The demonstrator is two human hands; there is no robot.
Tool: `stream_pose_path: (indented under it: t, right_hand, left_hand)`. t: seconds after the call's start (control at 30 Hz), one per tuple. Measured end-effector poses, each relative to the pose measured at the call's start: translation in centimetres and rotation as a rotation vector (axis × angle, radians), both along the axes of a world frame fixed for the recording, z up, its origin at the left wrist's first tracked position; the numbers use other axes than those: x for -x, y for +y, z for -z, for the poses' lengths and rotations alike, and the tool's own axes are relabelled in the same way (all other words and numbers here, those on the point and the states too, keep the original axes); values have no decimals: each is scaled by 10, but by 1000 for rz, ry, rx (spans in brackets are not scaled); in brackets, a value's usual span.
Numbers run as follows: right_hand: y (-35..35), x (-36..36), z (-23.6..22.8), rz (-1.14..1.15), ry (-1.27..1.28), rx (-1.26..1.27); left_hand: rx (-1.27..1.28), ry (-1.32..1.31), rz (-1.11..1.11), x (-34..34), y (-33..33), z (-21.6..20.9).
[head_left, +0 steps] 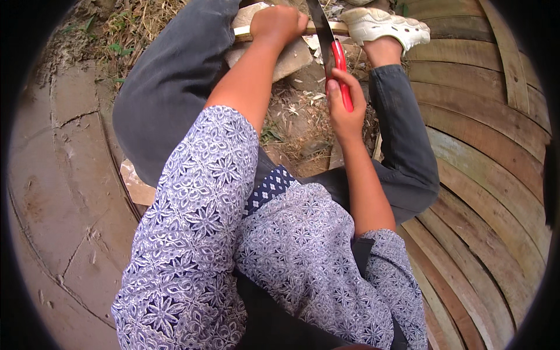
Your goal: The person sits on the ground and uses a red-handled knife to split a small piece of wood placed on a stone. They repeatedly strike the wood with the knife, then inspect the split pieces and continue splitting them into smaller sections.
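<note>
My left hand (277, 24) is closed around a pale wooden stick (326, 27) that lies crosswise over a flat stone (291, 58) near the top of the view. My right hand (345, 105) grips the red handle (342, 74) of a long knife. Its dark blade (319, 26) points away from me and meets the stick just right of my left hand. Wood chips (303, 99) lie on the dirt between my knees.
My white shoe (385, 26) rests at the top right, beside curved wooden planks (484, 146) on the right. Cracked concrete (64, 175) fills the left side. Dry grass (134, 23) grows at the top left. A stone block (135, 185) sits under my left thigh.
</note>
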State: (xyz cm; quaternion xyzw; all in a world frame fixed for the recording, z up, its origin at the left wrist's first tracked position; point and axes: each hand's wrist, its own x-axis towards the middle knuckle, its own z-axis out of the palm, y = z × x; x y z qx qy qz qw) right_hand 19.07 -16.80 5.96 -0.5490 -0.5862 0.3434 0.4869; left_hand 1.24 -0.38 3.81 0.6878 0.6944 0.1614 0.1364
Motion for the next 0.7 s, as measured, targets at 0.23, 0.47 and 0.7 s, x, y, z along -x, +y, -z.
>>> stream_pose_path:
  t: [0.23, 0.47, 0.7]
  right_hand:
    - [30, 7, 1, 19, 102, 24]
    - [36, 17, 7, 19, 53, 72]
    - [46, 18, -26, -16, 5, 40]
  left_hand:
    - [-307, -38, 6, 4, 15, 12]
    - [-317, -68, 49, -1, 18, 16]
    - [-52, 23, -60, 1, 19, 11]
